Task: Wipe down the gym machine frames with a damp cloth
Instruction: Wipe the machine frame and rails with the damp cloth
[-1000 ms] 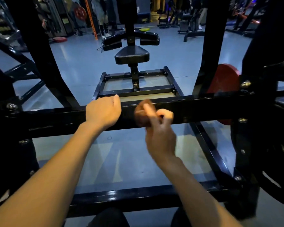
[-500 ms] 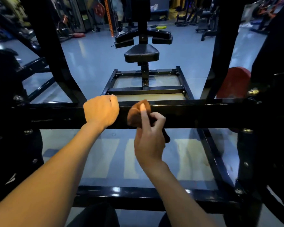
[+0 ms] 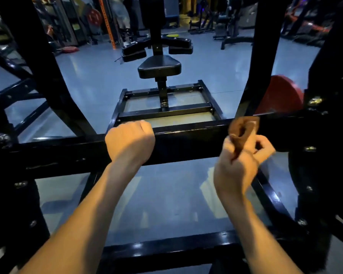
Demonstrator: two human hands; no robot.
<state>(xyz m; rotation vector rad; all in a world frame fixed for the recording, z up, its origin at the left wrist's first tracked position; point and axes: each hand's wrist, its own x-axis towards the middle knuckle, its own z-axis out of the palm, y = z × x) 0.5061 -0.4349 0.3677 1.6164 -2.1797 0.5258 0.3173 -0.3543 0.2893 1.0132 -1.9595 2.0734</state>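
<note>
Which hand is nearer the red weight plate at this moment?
Right. The right hand, pinching the brown cloth at the crossbar, sits just below-left of the red weight plate. The left hand grips the crossbar much farther left.

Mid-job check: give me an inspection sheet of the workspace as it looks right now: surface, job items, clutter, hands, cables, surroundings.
Surface: black horizontal frame bar crosses in front of the person; glossy, with bolts at its ends.
Job's things: brown cloth bunched against the bar right of centre, blurred.
Clutter: nothing seen.
Grippers: left hand grips the bar, fingers curled over its top; right hand holds the cloth.
Cables: nothing seen.
Surroundings: black padded seat on a post ahead; red weight plate at right; grey floor; other machines behind, dim.
</note>
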